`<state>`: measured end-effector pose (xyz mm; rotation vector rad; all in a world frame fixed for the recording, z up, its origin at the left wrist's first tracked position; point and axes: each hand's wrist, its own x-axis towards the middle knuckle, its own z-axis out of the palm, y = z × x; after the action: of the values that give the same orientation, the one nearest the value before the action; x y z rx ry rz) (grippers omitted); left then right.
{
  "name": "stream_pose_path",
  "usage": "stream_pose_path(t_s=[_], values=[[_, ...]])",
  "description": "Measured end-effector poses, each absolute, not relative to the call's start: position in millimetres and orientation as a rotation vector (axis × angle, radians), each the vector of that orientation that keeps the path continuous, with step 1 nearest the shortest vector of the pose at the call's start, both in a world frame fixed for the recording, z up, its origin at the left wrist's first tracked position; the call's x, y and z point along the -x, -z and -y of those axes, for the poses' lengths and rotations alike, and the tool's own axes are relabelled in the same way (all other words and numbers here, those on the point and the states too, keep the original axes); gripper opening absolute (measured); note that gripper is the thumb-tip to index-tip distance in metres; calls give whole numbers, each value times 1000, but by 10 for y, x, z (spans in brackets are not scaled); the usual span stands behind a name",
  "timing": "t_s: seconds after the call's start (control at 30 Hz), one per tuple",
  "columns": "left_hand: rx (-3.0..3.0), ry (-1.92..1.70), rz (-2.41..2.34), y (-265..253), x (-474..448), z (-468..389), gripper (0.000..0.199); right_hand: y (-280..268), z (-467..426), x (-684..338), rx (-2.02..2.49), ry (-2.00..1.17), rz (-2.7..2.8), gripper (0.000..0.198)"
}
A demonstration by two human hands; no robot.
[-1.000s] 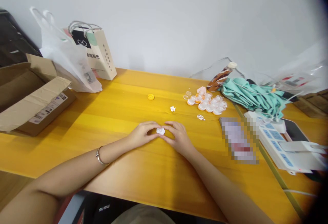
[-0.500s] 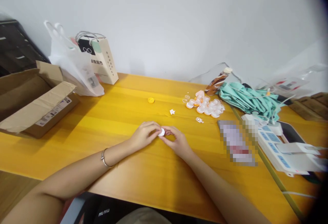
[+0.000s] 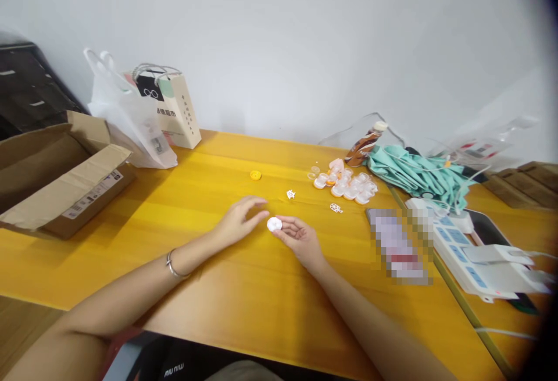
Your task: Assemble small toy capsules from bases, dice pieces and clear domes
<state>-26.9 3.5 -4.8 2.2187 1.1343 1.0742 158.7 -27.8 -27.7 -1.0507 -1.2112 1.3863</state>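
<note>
Between the thumb and fingers of my right hand [image 3: 301, 242] is a small round white disc [image 3: 274, 224], its face turned up. My left hand [image 3: 240, 221] is just left of the disc, thumb and fingers apart, holding nothing. Beyond the hands lie a small white cut-out piece [image 3: 290, 194] and another white cut-out piece [image 3: 336, 209]. A round yellow cap-like piece [image 3: 255, 175] sits farther back. To the right is a cluster of small clear round cases [image 3: 349, 185], some with orange parts.
An open cardboard box [image 3: 65, 195], a white plastic bag [image 3: 131, 119] and a paper bag [image 3: 183, 113] stand at left. At right are a brown bottle [image 3: 365, 145], a folded teal cloth item [image 3: 418, 171], a blurred phone-like slab [image 3: 399, 247] and a power strip [image 3: 462, 259].
My left hand has let go of the white disc and moved a little left, its fingers parting. The disc stays in my right hand, its face now showing more. The view has shifted slightly.
</note>
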Motion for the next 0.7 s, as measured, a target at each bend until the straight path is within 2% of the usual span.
stream_pose_path(t_s=[0.23, 0.33, 0.57, 0.7], values=[[-2571, -793, -1420, 138, 346, -972, 46, 206, 296, -1648, 1027, -1319, 1201, 37], [-2594, -710, -1460, 226, 304, -1135, 38, 169, 337, -1670, 1009, -1333, 1200, 38], [-2455, -813, -1519, 26, 332, -823, 25, 80, 412, -1680, 991, -1377, 1213, 38], [-1853, -938, -1069, -255, 385, -287, 32, 69, 425, -1645, 992, -1392, 1224, 37]])
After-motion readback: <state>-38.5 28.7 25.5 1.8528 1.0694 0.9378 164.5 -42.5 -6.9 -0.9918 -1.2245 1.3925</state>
